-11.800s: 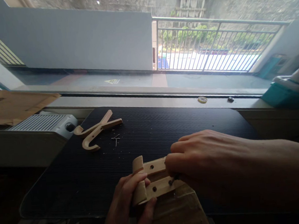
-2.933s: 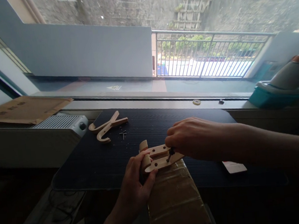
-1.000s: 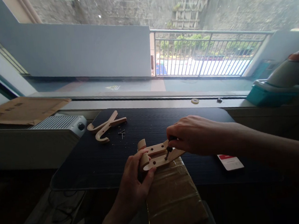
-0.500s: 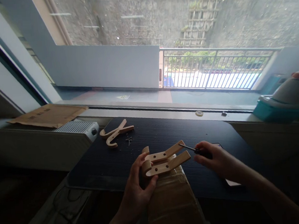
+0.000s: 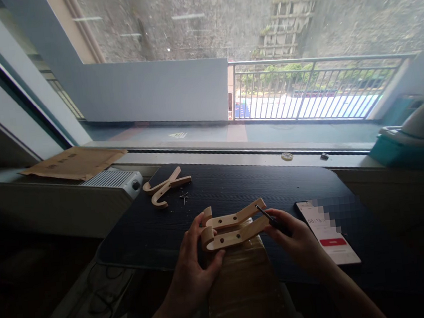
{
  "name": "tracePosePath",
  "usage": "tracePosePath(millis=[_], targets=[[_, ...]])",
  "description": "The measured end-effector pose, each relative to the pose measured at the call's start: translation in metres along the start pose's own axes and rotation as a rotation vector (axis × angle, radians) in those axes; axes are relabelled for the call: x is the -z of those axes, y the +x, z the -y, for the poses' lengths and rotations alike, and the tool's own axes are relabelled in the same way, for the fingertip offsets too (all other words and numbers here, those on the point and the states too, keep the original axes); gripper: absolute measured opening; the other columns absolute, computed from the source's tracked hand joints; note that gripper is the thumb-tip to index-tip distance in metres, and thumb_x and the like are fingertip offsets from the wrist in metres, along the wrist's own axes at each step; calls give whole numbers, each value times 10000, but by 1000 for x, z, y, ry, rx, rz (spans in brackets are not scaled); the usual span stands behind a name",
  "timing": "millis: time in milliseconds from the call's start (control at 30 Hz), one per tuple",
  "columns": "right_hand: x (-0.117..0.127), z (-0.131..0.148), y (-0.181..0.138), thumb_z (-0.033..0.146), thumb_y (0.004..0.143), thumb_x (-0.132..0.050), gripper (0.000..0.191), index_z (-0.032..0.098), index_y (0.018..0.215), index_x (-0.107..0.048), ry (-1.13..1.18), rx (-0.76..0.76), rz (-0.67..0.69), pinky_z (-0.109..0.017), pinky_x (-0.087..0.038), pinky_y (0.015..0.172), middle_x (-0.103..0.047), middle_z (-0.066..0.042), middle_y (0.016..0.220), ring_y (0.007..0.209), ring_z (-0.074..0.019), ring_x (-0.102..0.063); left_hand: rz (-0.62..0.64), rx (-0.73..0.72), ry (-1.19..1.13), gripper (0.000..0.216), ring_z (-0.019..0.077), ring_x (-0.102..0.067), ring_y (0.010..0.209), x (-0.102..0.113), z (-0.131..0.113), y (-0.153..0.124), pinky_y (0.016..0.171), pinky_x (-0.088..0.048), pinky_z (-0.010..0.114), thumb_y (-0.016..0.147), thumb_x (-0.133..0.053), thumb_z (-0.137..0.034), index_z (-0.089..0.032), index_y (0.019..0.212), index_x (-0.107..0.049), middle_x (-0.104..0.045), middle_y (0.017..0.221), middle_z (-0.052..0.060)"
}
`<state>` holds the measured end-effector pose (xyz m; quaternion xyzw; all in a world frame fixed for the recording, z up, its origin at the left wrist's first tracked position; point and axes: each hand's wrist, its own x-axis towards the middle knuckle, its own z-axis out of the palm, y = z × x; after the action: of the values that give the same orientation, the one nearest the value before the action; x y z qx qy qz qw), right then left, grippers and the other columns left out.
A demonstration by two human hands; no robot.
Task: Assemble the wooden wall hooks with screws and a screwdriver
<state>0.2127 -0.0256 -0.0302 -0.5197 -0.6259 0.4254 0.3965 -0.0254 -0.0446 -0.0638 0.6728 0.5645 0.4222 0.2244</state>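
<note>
a room by a large window (image 5: 192, 36); home or office, i cannot tell. beyond it lie a walkway (image 5: 209, 135), a railing (image 5: 313, 62) and greenery (image 5: 282, 73). a dark worktop (image 5: 145, 240) stands at the sill (image 5: 234, 160), near a ribbed white heater-like unit (image 5: 112, 181) and an envelope (image 5: 73, 163). wooden hooks (image 5: 229, 240) and a screwdriver (image 5: 273, 218) show handiwork done here.

Shows pale, smooth, nearly matt wood in the held pair of hooks (image 5: 230, 239) and the crossed hooks (image 5: 168, 182), against the dark, finely ribbed wood grain of the table (image 5: 229, 182). Shines faintly as bare metal in the screws (image 5: 184, 197) and the shaft of the screwdriver (image 5: 270, 218), and as glossy, wrinkled tape over the cardboard box (image 5: 243, 291). Looks like dry, matt brown paper in the envelope (image 5: 75, 163), teal plastic in the tub (image 5: 402, 150) and smooth glass on the phone (image 5: 339, 251).
</note>
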Motion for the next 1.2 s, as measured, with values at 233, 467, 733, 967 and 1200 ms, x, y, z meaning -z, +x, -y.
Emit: tracePosePath(millis=[233, 467, 733, 967, 1200], targets=[[2, 6, -4, 370, 834, -535, 362, 180, 1141, -554, -60, 17, -10, -393, -479, 878, -634, -86, 1117, 1034, -237, -582, 19, -3, 42, 748, 249, -497, 1171, 1, 0, 1, 1011, -362, 475, 772, -602, -253, -312, 1396, -194, -548, 1203, 62], [8, 17, -7, 384, 843, -503, 398, 179, 1184, -516, -204, -24, 40, -337, -486, 749, -653, -71, 991, 877, -199, -611, 28, -19, 41, 739, 249, -462, 1211, 1, 3, 2, 1019, -355, 463, 762, -608, -237, -327, 1387, -223, -531, 1248, 51], [62, 72, 2, 259, 845, -445, 309, 189, 1111, -586, -661, 150, 75, -291, -442, 721, -639, -60, 971, 827, -171, -588, 19, -31, -5, 688, 242, -421, 1250, -2, 4, 1, 1023, -357, 448, 789, -588, -244, -339, 1370, -232, -419, 1370, 58], [47, 128, 28, 275, 846, -453, 293, 243, 1085, -619, -1093, 293, 464, -260, -366, 586, -657, -26, 827, 686, -153, -581, 43, 32, 21, 749, 267, -486, 1158, -1, -3, 5, 968, -402, 473, 756, -643, -316, -328, 1382, -231, -472, 1295, 73], [10, 136, 47, 224, 841, -438, 229, 202, 912, -655, -1209, 357, 690, -258, -337, 591, -668, -42, 782, 720, -160, -597, -26, -65, 42, 726, 232, -470, 1165, -8, 1, 5, 988, -388, 424, 782, -599, -215, -332, 1387, -214, -469, 1302, 51]])
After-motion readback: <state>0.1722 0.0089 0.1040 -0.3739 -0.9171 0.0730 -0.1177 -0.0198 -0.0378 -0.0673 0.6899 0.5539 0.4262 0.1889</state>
